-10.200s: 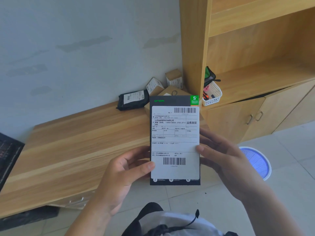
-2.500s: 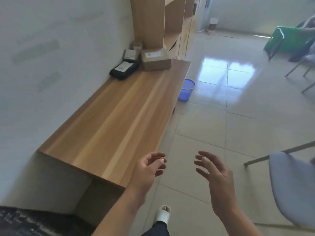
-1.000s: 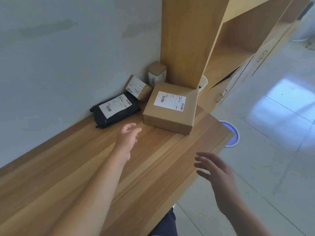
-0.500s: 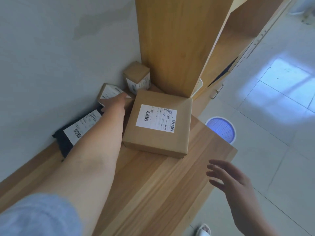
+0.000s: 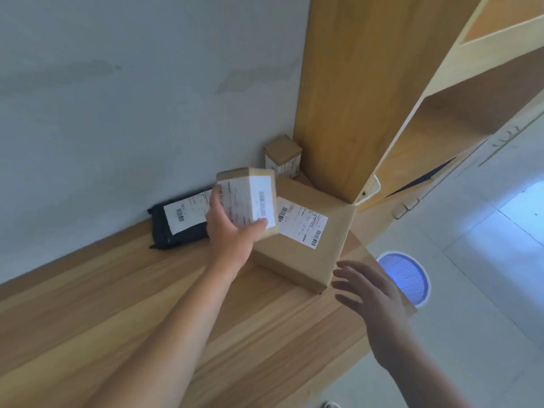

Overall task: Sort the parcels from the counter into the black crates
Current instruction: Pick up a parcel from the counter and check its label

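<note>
My left hand [image 5: 231,234] grips a small cardboard box [image 5: 250,198] with a white label and holds it tilted in the air above the wooden counter [image 5: 147,304]. Below it a large flat cardboard parcel [image 5: 306,240] lies at the counter's right end. A black bag parcel [image 5: 179,222] with a white label rests against the wall. A small upright box [image 5: 283,156] stands in the corner by the shelf post. My right hand [image 5: 371,293] hovers open, fingers spread, near the large parcel's front corner. No black crate is in view.
A tall wooden shelf unit [image 5: 353,83] rises right behind the parcels, with a white basket [image 5: 369,191] on its low shelf. A blue waste bin [image 5: 404,278] stands on the tiled floor beyond the counter's end. The grey wall [image 5: 132,98] bounds the counter's far side.
My left hand, which was reaching to the small box by the wall half a second ago, has closed on it and lifted it off the counter. My right hand has moved up toward the large parcel.
</note>
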